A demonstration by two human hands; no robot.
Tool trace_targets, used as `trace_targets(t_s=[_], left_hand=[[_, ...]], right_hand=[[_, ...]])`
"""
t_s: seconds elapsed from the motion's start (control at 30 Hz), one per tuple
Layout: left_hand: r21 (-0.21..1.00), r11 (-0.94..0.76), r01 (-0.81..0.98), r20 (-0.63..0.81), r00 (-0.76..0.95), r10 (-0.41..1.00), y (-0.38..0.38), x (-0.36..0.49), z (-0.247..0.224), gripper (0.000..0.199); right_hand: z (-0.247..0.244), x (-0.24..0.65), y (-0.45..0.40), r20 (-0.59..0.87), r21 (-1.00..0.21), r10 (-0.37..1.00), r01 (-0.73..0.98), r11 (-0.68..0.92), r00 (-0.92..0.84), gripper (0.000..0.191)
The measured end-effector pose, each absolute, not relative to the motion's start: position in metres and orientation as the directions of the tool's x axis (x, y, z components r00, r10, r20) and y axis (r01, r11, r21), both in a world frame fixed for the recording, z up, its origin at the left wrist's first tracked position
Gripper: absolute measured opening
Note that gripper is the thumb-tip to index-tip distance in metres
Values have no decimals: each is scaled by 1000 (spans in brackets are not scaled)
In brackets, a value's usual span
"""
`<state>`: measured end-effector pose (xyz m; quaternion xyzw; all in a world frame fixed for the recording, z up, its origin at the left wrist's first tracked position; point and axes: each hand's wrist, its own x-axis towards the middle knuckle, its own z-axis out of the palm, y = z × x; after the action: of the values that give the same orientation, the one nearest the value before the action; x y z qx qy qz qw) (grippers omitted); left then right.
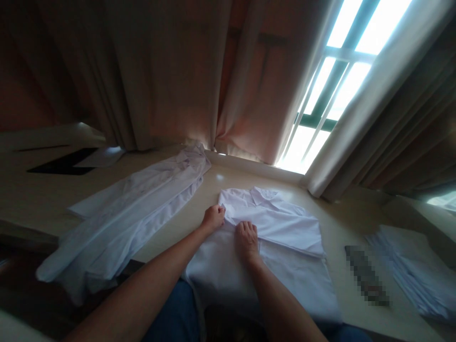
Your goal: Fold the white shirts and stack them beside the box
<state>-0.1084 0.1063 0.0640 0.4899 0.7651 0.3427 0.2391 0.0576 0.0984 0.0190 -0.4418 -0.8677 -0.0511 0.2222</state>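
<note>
A white shirt (285, 228) lies spread on the pale tabletop (210, 183), its collar toward the window and its lower part hanging over the near edge. My left hand (214, 217) is closed on the shirt's left edge, near the shoulder. On the shirt's middle rests my right hand (247, 236), just right of the left one, with its fingers bent and pressed together against the cloth. Whether fabric is pinched under those fingers is hidden.
More white garments (138, 204) lie lengthwise at the left, hanging over the table edge. A folded white stack (416, 266) sits at the right, beside a pixelated dark object (366, 275). Behind are curtains (171, 71) and a dark flat item (64, 162) with papers.
</note>
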Motion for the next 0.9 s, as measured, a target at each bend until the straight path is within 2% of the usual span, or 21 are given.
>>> trace_targets(t_s=[0.1, 0.2, 0.47, 0.57, 0.67, 0.77, 0.9], left_hand=[[781, 364, 508, -118, -452, 884, 109, -103, 56, 36], [789, 382, 481, -135, -471, 872, 111, -101, 55, 34], [793, 314, 522, -19, -494, 869, 109, -112, 65, 20], [800, 301, 519, 32, -539, 842, 109, -114, 64, 26], [808, 272, 522, 94, -571, 816, 109, -117, 61, 33], [802, 259, 538, 132, -583, 802, 107, -123, 55, 41], [774, 372, 513, 40, -626, 779, 108, -131, 42, 55]], right_hand=[[19, 58, 99, 420, -96, 738, 783, 614, -528, 14], [20, 59, 100, 417, -103, 748, 791, 604, -517, 15], [28, 58, 91, 468, -211, 706, 709, 673, -531, 19], [37, 70, 91, 540, -264, 709, 708, 655, -454, 28], [47, 108, 102, 573, -257, 716, 741, 620, -400, 34], [47, 171, 121, 526, -202, 778, 839, 506, -343, 40], [26, 255, 141, 312, -151, 942, 973, 175, -121, 52]])
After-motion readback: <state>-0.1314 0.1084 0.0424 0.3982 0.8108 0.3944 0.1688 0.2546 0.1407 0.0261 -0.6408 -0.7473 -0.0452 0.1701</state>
